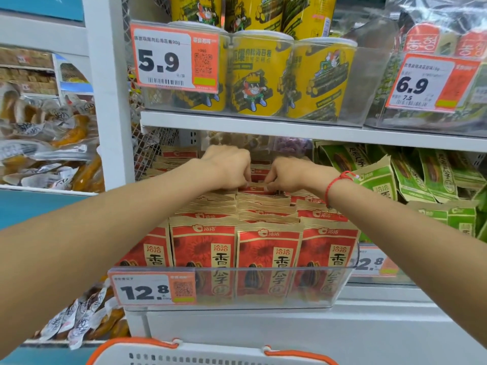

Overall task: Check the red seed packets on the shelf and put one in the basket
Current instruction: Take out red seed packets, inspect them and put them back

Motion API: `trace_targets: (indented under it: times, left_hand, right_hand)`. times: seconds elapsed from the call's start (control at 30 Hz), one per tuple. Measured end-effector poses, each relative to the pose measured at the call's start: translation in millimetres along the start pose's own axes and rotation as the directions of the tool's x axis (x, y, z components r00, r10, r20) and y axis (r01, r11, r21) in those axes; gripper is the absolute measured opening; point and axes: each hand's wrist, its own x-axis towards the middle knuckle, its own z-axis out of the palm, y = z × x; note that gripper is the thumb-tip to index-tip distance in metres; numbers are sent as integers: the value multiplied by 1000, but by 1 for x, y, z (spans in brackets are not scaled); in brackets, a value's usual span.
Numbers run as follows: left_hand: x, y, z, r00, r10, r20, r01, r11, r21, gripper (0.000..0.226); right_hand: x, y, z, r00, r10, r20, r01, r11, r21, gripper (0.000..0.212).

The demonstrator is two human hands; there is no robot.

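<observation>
Rows of red seed packets [266, 248] with tan tops stand in a clear plastic bin [340, 285] on the middle shelf. Both arms reach deep over them. My left hand [226, 164] and my right hand [287, 173] sit side by side at the back rows, fingers curled down onto the top edge of a red packet [257, 190] between them. A red string bracelet circles my right wrist. The white basket [210, 354] with orange handles shows at the bottom edge, below the shelf.
Yellow seaweed-roll tubs [266, 75] fill the shelf above, close over my hands. Green seed packets [411, 180] lie to the right. Bagged snacks [52, 143] fill the left bay beyond a white upright post [110, 101]. A 12.8 price tag [152, 289] hangs on the bin front.
</observation>
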Motion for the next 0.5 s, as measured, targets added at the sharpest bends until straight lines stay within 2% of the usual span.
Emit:
trace_targets:
  times: [0.1,0.2,0.3,0.5]
  left_hand:
    - [-4,-3,-4,1000,17,-15,-17,1000,-14,20]
    - [-13,-11,-2,989,3,-151,-12,998,-55,15]
    - [-12,-9,1,981,-51,-186,30,993,-113,13]
    - [5,-4,-1,994,-15,-106,16,1000,11,17]
  right_hand:
    - [-3,-1,-3,1000,-15,15,15,1000,-3,24]
    - [-10,4,1,988,-43,-149,45,999,8,20]
    - [-10,5,6,964,-49,-262,54,998,12,17]
    - [3,1,1,984,-52,-168,47,998,-39,22]
